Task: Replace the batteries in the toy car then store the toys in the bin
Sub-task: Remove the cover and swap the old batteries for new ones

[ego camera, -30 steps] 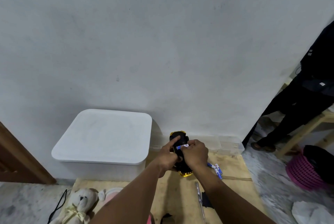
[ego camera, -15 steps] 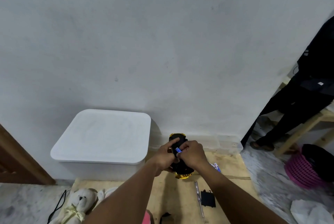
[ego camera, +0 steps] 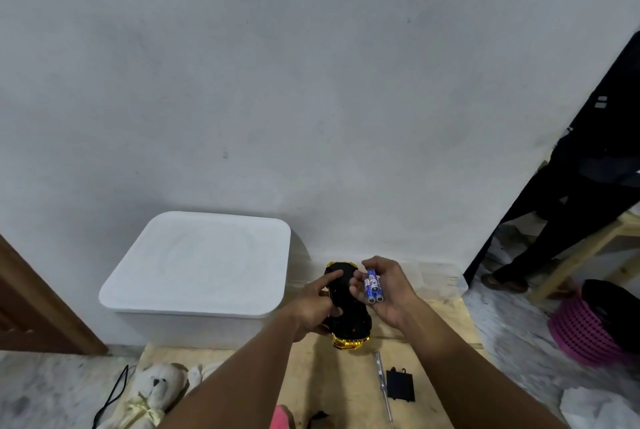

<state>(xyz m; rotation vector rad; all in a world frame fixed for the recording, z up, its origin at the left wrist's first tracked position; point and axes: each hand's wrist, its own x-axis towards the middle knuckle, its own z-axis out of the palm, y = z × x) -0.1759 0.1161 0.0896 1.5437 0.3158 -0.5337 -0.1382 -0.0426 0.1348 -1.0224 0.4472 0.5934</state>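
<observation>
Toy car [ego camera: 346, 317] lies belly-up in my left hand [ego camera: 313, 307], fingers curled round its side, above the wooden board just right of the lidded bin [ego camera: 197, 269]. My right hand [ego camera: 391, 293], at the battery bay a moment ago, has drawn back pinching two blue batteries [ego camera: 373, 285] between thumb and fingers. I reckon the old cells are out and fresh ones go in next

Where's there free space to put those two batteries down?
The bin lid is bare. So is the wooden board nearer than the toy car, left of the screwdriver. It is crowded at the battery cover beside the screwdriver, and around the teddy bear at the left.
</observation>
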